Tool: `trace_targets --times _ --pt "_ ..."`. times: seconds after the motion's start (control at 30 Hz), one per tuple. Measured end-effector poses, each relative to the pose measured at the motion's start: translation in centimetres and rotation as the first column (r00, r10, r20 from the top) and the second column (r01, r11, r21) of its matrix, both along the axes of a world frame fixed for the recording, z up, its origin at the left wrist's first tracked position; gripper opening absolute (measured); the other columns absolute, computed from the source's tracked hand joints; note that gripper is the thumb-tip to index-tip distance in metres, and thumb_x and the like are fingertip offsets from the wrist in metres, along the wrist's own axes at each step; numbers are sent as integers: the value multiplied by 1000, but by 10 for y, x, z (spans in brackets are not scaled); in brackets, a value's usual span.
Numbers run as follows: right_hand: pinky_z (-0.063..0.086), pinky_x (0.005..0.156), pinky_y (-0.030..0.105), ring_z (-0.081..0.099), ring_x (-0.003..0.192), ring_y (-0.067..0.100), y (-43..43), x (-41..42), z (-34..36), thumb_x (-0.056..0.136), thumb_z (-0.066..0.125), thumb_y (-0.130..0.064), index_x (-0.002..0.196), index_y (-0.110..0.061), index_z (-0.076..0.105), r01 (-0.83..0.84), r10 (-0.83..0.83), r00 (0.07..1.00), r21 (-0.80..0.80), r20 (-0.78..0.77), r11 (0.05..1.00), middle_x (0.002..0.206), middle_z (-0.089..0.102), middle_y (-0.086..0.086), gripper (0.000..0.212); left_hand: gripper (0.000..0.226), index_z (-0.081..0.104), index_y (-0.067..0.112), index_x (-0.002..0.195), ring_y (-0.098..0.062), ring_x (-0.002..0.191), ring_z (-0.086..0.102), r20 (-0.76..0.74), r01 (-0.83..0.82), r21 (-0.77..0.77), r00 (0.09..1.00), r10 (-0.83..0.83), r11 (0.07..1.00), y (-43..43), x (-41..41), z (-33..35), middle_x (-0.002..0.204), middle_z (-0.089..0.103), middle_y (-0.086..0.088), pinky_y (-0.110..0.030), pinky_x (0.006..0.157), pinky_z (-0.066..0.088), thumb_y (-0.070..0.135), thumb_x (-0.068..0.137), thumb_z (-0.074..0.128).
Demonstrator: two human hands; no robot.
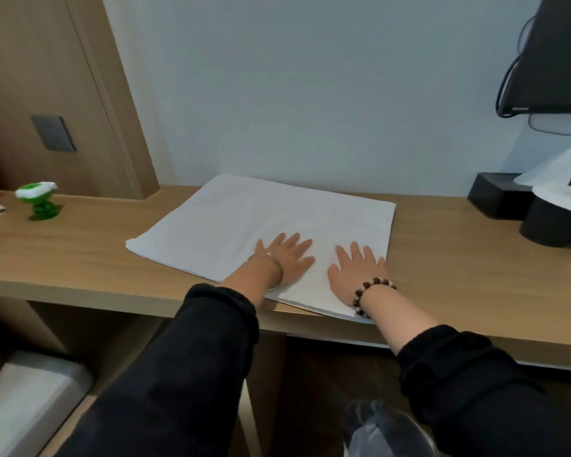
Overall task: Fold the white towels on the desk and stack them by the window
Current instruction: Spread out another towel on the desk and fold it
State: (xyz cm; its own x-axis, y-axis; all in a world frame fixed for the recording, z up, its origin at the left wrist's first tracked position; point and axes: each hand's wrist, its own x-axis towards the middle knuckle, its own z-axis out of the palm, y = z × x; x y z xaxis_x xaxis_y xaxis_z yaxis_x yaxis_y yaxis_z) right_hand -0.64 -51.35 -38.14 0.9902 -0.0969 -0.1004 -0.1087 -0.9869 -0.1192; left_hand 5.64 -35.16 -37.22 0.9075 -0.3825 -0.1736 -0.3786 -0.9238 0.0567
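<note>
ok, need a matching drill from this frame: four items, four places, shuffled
Things:
1. towel
2. green toy
3. black box
4. socket

Places:
A. on the wood panel, upper left
B. right end of the desk
C. mid-desk, under the flat left hand and right hand
D. left end of the desk

Pairs: 1-C, 2-D, 3-B, 4-A
</note>
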Motion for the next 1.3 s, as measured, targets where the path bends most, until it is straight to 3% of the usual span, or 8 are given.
trace_targets --times 0.17,0.3,0.5,0.57,0.7,0.8,0.93,1.3 --pt "-1 118 49 -9 146 25 -1 2 2 100 8 -42 152 -29 -3 4 -4 998 9 -55 1000 160 -13 0 55 58 2 35 151 -19 146 -4 64 -295 2 953 295 955 93 14 -3 159 -5 8 -54 116 1 54 97 12" --pt "0 117 53 -6 146 27 -5 8 13 101 9 -39 152 -28 -4 -3 -2 990 -39 -140 999 160 -12 1 54 59 6 32 151 -23 146 0 74 -349 -24 934 350 937 103 -3 -5 160 -1 4 -51 117 5 54 97 13" --pt "31 107 38 41 131 30 -14 22 63 101 38 -21 136 -6 44 9 -62 985 -319 -158 948 141 45 13 39 53 42 25 130 -28 121 38 157 -207 1 966 204 978 64 -37 9 132 46 -6 -45 91 41 56 89 28" --pt "25 111 46 34 135 31 -4 39 58 98 38 -21 137 -11 43 10 -23 999 -281 -40 960 146 38 13 41 44 42 24 130 -26 121 38 175 -196 12 966 191 980 53 -40 17 129 45 -5 -42 91 41 46 94 31" --pt "2 117 51 -3 147 25 17 54 15 101 15 -36 153 -23 5 -72 71 997 -34 -32 997 160 -6 2 54 35 44 18 128 -28 119 43 194 -248 72 954 231 966 41 -25 28 129 46 -7 -39 87 39 31 99 29" --pt "-2 116 51 -6 147 23 12 61 0 99 9 -43 153 -29 1 -51 51 999 -4 -6 999 160 -9 -2 56 44 28 24 143 -30 131 33 153 -195 72 971 182 978 22 -2 28 145 34 -6 -45 99 33 33 99 30" --pt "-1 115 52 -3 147 20 11 66 -4 98 10 -46 152 -30 3 -20 20 1000 -6 19 1000 160 -6 -3 58 54 5 34 151 -24 146 0 12 -21 21 1000 21 1000 -3 20 10 160 -1 5 -54 114 6 45 101 19" --pt "-1 116 51 -4 147 20 7 68 -8 98 9 -48 152 -29 1 -8 9 999 -9 31 1000 160 -8 -2 58 60 0 34 151 -17 146 -6 84 -549 14 833 546 835 159 52 -11 159 -7 8 -53 116 0 55 95 8"
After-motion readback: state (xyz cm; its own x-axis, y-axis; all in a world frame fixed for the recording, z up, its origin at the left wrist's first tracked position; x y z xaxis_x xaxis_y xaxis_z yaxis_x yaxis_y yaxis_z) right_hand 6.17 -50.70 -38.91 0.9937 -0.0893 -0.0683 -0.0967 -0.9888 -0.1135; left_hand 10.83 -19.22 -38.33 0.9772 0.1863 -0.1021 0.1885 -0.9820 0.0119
